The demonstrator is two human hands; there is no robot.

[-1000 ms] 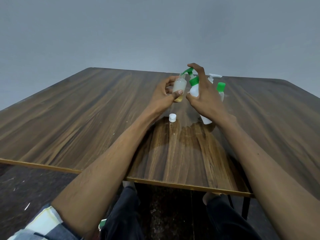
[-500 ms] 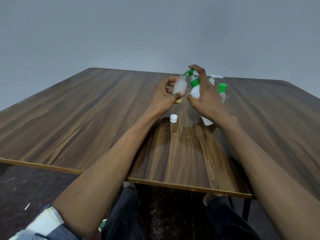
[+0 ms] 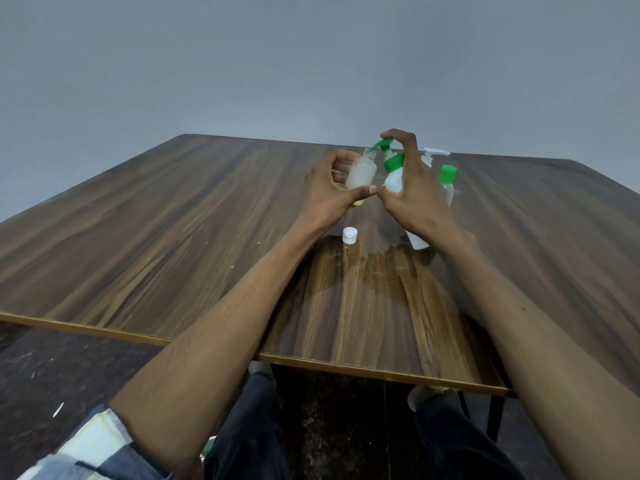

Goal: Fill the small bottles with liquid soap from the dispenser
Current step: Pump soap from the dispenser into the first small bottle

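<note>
My left hand (image 3: 329, 188) holds a small translucent bottle (image 3: 362, 173) in the air, tilted, with a little yellowish soap at its bottom. Its open neck sits right under the green nozzle of the white soap dispenser (image 3: 393, 176). My right hand (image 3: 412, 188) wraps the dispenser's body, with a finger on top of the green pump head. The dispenser's base rests on the table. A loose white cap (image 3: 349, 235) lies on the wood in front of my hands.
Behind my right hand stand a small bottle with a green cap (image 3: 447, 180) and a white pump bottle (image 3: 433, 155). The wooden table (image 3: 173, 237) stretches wide to the left; its near edge runs above my knees.
The pump head has come up slightly under my right finger. Both hands and the small bottle stay in about the same place.
</note>
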